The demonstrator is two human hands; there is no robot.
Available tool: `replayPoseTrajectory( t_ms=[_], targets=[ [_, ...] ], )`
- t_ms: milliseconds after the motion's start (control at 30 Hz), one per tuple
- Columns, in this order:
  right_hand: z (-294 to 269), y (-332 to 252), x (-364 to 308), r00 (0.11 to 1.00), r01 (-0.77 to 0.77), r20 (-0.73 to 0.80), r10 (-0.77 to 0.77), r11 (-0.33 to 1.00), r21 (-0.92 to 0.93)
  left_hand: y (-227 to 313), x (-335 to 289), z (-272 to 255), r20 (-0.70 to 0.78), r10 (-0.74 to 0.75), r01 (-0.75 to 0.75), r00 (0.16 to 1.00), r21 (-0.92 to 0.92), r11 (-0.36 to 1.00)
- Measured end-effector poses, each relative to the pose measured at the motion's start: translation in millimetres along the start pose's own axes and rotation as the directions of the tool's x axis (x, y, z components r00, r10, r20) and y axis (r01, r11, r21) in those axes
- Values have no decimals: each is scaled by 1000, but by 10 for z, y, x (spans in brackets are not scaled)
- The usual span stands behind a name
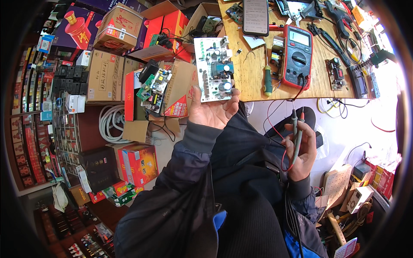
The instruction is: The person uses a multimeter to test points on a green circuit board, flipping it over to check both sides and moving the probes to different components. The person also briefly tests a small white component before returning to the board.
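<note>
My left hand (212, 112) grips the lower edge of a white circuit board (211, 64), held up beside the left edge of the wooden workbench (254, 60). Capacitors, dark heat sinks and other parts cover the side of the board I see. In my right hand (305, 148) are two multimeter test probes (295, 133), a dark one and a red-tipped one, tips upward, below the bench's front edge. Their red and black leads lead to a red and grey multimeter (297, 56) lying on the bench. The probe tips are apart from the board.
A green-handled screwdriver (267, 81), a phone (255, 17), a small circuit board (335, 73) and pliers (331, 41) lie on the bench. At left, an open carton (178, 81) has loose circuit boards on it, near stacked boxes (107, 73) and a coiled white hose (112, 124).
</note>
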State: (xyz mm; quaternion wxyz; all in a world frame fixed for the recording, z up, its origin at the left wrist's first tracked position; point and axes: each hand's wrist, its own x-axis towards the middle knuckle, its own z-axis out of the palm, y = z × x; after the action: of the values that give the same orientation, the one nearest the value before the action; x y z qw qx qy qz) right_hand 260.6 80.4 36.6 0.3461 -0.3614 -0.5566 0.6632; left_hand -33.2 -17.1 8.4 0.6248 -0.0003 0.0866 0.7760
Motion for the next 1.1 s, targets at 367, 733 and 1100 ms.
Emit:
replayPoseTrajectory(
  t_ms=[367,733,1100],
  targets=[
    [4,8,6,1000,-12,4,12,1000,4,13,12,4,5,12,-12,1000,-17,1000],
    [-2,12,8,1000,-11,14,12,1000,-16,16,1,-21,1,12,-12,1000,-30,999],
    [-9,32,2,1000,-16,13,16,1000,5,34,-6,-38,-35,-12,10,999,-50,999]
  ],
)
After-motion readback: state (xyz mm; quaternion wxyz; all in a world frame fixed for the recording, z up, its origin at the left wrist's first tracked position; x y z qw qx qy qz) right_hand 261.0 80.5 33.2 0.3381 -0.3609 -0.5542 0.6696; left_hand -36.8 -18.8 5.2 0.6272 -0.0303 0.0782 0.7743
